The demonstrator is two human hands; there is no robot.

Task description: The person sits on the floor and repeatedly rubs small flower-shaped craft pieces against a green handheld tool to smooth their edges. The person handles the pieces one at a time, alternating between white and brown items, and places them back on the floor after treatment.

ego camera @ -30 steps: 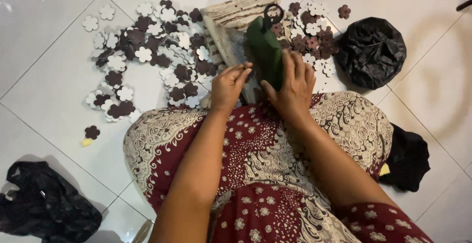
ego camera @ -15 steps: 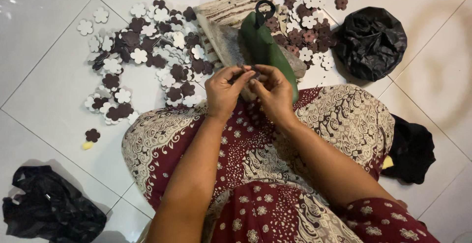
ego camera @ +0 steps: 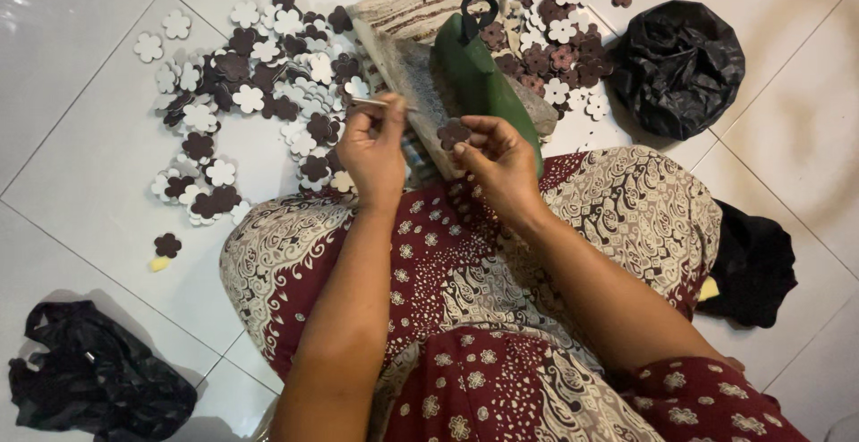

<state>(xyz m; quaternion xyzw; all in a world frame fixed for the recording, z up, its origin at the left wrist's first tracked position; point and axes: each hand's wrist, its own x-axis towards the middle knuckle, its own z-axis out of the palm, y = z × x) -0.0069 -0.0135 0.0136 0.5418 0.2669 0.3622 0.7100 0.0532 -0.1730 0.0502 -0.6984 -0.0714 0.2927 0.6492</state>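
Nearest, a patterned maroon and cream skirt (ego camera: 501, 317) across the lap, both forearms reaching forward over it

Left hand (ego camera: 374, 151) raised above the knee, thumb and forefinger pinched together on a thin pale stick (ego camera: 369, 102) pointing left. Right hand (ego camera: 501, 157) just beside it, fingertips clamped on a dark brown flower-shaped cutout (ego camera: 454, 131), held up between the two hands, clear of the floor

Just beyond the hands, a green object with a black loop handle (ego camera: 479, 71) resting on a grey slab (ego camera: 420, 84), itself lying on a folded striped cloth (ego camera: 420, 4)

Left of that, a wide scatter of brown and white flower cutouts (ego camera: 250, 84) spread over the white tiled floor (ego camera: 80, 165); one lone brown cutout (ego camera: 166, 245) apart, near the knee, beside a small yellow scrap. More cutouts (ego camera: 555, 44) heaped to the right of the green object

Farther right, a crumpled black plastic bag (ego camera: 684, 66); a black cloth (ego camera: 756, 263) by the right knee; another black bag (ego camera: 94, 379) at the near left corner
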